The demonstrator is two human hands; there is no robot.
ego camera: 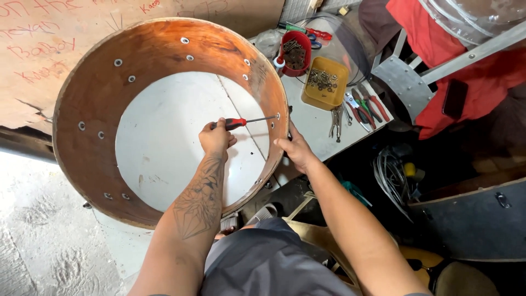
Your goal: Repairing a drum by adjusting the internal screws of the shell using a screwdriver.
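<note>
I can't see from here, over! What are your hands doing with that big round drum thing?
Left hand shut on red-handled screwdriver, tip at drum shell inner wall. Right hand steadies rim outside. Nothing in the way.

Drum shell (93, 137): orange-brown wood grain inside, silver bolt heads dotted round. Screwdriver (241, 122): red and black handle. Bench (164, 142): white, scuffed. Cup (296, 53): red. Tray (326, 82): yellow. Pliers (368, 104): red grips. Cloth (466, 71): red.
</note>
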